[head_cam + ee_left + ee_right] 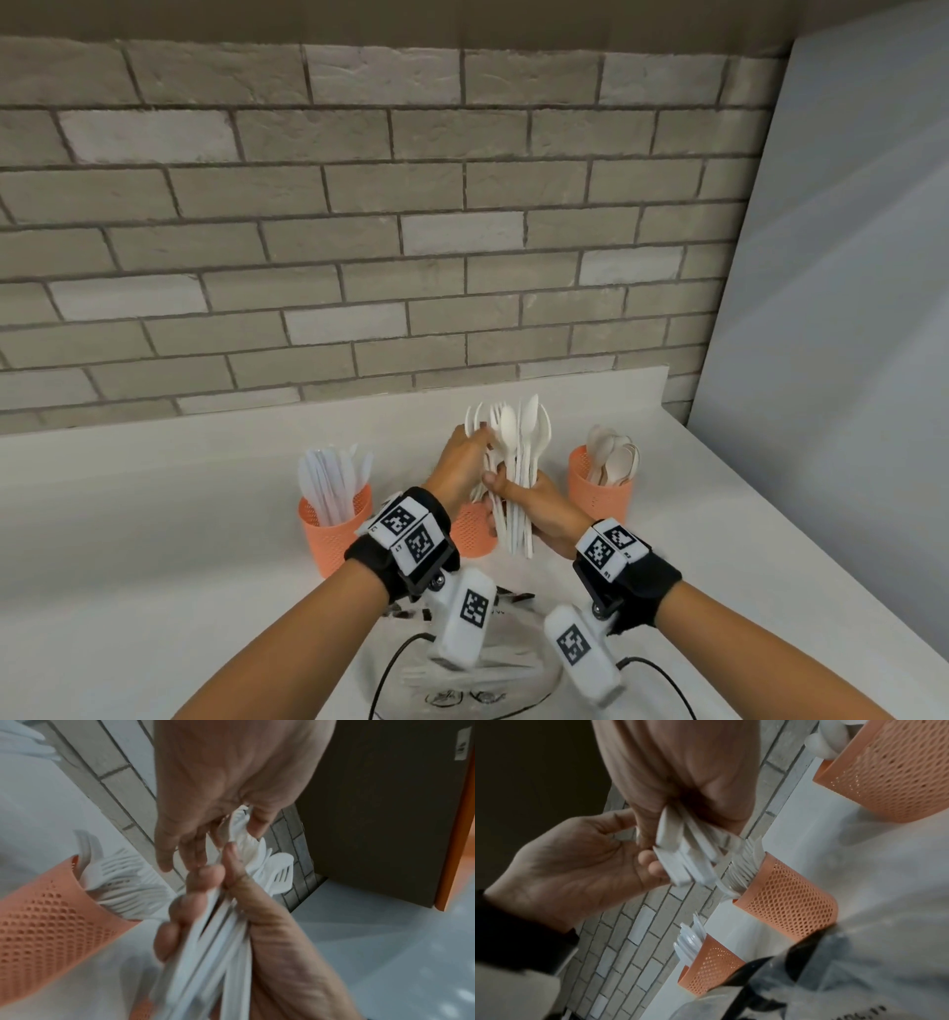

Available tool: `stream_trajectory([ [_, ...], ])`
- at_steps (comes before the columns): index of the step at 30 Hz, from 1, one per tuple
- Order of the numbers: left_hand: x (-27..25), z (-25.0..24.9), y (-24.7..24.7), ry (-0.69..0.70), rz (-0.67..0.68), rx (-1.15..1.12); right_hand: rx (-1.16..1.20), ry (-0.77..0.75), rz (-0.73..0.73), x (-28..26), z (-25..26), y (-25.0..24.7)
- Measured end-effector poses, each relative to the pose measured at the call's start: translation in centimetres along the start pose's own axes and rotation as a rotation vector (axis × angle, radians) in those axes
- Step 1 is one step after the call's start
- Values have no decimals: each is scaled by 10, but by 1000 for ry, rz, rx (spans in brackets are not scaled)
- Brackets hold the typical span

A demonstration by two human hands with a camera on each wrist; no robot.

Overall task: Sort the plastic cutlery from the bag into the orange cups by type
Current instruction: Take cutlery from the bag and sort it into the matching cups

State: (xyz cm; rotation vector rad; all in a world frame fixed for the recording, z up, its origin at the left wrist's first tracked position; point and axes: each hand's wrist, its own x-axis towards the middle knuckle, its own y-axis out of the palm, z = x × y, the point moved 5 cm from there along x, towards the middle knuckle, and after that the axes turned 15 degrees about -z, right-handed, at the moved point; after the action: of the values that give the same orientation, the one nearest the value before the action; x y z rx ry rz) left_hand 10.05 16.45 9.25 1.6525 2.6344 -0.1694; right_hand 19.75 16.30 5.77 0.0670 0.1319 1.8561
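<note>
- Left cup [336, 529]: orange mesh, standing upright on the white worktop [154, 514], well in from its back edge; it holds white knives [331, 480], handles down.
- Left hand [462, 462]: raised above the middle cup, fingers reaching into the upper part of the bundle [516, 478]; in the left wrist view the fingertips [195, 852] pinch among the fork and spoon heads.
- Middle cup [472, 529]: orange mesh, mostly hidden behind the hands in the head view; the right wrist view shows it upright with white forks [744, 866] in it.
- Bundle: a mixed bunch of white forks and spoons, held upright in the air above the middle cup, heads up and fanned, handles hanging below the right hand.
- Right hand [539, 509]: fingers and thumb curled round the handles of the bundle, gripping them together.
- Right cup [601, 488]: orange mesh, upright near the worktop's right edge, holding spoons [613, 457] with bowls up.
- Bag [477, 668]: clear plastic with black print, lying at the worktop's front edge under the wrists; some white cutlery shows faintly inside.
- Brick wall [359, 231] runs along the worktop's back edge.
</note>
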Motion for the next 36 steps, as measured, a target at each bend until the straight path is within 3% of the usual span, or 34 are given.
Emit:
stream_trajectory([
  [4,5,-29,-15,234,-134,-67,-149,-69,-94,3,-1,-2],
  [6,7,-39,-16,342,-132,-58,-315,-147,-159,6,-2,-3],
  [9,10,-41,-17,363,-84,-67,-501,-203,-240,9,-4,-10],
  [14,16,-32,-19,428,-95,14,-611,-234,-221,4,-2,-15],
  [18,11,-39,-20,541,-202,158,-415,-151,-104,3,-5,-11],
  [24,11,-43,-26,493,-306,235,-216,75,49,-6,-2,-6],
  [29,20,-41,-27,462,-204,395,-127,238,117,-11,-3,-6],
  [36,12,-64,-36,501,-326,511,-75,283,220,-14,2,6],
])
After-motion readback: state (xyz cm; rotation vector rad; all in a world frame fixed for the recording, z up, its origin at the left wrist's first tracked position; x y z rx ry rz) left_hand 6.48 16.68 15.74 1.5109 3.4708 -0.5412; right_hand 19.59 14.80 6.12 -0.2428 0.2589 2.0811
